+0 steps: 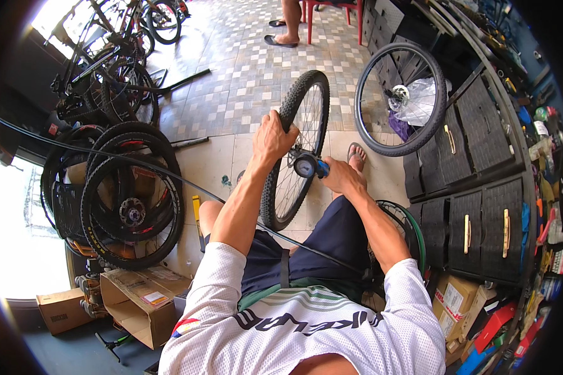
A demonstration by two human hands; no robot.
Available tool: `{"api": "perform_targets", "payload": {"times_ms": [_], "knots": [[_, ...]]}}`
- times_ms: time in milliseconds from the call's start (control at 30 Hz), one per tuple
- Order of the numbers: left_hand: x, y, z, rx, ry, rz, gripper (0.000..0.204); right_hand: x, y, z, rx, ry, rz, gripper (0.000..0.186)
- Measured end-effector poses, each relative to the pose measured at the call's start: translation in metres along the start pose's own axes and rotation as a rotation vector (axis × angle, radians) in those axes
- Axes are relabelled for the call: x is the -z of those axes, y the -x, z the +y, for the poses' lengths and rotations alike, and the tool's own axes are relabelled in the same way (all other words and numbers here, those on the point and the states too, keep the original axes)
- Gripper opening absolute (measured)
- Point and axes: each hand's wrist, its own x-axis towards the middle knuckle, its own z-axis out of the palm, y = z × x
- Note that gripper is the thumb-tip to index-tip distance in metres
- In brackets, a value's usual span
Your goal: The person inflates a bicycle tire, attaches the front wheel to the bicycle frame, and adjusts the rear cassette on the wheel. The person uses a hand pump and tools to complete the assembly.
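Midway between the left and right edges of the tiled floor, in front of the seated person's knees, a bicycle wheel with a knobby black tyre is held upright, leaning slightly; whether it touches the floor is hard to tell. The left hand has its grip wrapped over the tyre on the wheel's left side, while the right hand has its grip closed around a blue-bodied gauge, whose round dial sits before the spokes, its markings too small to read. Large dark lettering, upside down, crosses the white shirt. Along the floor's left edge, piled wheels carry small yellow and red tyre markings. Toward its near left corner, an open cardboard box bears a white label, and a smaller carton beside it has dark print. By the right edge, a second wheel leans near black drawers with cream handles, and nearer the person a brown box shows another white label.
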Motion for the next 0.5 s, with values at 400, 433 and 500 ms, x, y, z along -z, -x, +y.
{"api": "perform_targets", "payload": {"times_ms": [400, 433, 500], "knots": [[0.0040, -0.0003, -0.0012, 0.001, -0.012, 0.002, 0.046, -0.0022, -0.0019, -0.0019, 0.004, -0.003, 0.006, 0.035], [0.0039, 0.0001, -0.0012, 0.001, -0.013, 0.004, 0.046, -0.0018, -0.0016, -0.0024, 0.003, -0.005, 0.004, 0.035], [0.0036, 0.0014, -0.0009, -0.003, -0.017, 0.016, 0.046, -0.0015, -0.0010, -0.0029, 0.003, -0.005, 0.004, 0.035]]}}
